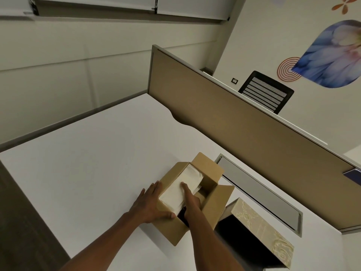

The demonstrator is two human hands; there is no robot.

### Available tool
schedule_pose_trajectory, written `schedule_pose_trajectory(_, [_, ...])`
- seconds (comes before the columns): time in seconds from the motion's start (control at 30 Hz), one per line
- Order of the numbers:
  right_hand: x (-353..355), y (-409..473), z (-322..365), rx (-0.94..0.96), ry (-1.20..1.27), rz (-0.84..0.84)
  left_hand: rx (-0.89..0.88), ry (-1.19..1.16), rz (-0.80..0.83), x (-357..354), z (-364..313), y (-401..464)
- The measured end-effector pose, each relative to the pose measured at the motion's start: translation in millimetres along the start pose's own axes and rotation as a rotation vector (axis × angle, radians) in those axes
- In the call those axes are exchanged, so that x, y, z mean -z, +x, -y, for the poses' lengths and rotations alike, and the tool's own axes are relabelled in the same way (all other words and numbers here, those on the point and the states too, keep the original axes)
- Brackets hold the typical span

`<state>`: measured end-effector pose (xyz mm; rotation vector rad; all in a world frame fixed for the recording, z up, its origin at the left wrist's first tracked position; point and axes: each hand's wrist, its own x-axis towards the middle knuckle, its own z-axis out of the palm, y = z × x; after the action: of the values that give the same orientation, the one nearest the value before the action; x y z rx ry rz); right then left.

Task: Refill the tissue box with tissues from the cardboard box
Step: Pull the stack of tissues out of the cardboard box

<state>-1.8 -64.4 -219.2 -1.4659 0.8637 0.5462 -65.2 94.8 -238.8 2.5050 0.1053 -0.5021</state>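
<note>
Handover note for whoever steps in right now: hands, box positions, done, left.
Left hand: flat against the cardboard box's near-left wall, steadying it; holds nothing.
Right hand: inside the cardboard box, fingers on the tissue stack; whether the grip is closed is not visible.
Cardboard box: open on the desk, flaps out, the stack in it.
Tissue box: right of the cardboard box, open, dark interior, no tissues seen in it.
Done: both boxes opened.
Left: lift the stack out, seat it in the tissue box, close that.
</note>
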Motion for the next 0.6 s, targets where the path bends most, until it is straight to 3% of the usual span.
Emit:
schedule_pose_trajectory(0.13, [1.3,1.6,-0.4,-0.015,0.042,0.025,0.01,-0.009,-0.01,-1.0,-0.7,0.2])
schedule_pose_trajectory(0.37, [8.6,-1.0,8.3,-0.076,0.221,0.227,0.021,-0.046,-0.033,-1.1,-1.3,-1.9])
schedule_pose_trajectory(0.6, [7.6,-4.7,5.6,-0.039,0.196,0.218,0.021,-0.053,-0.053,2.4,-3.4,-3.8])
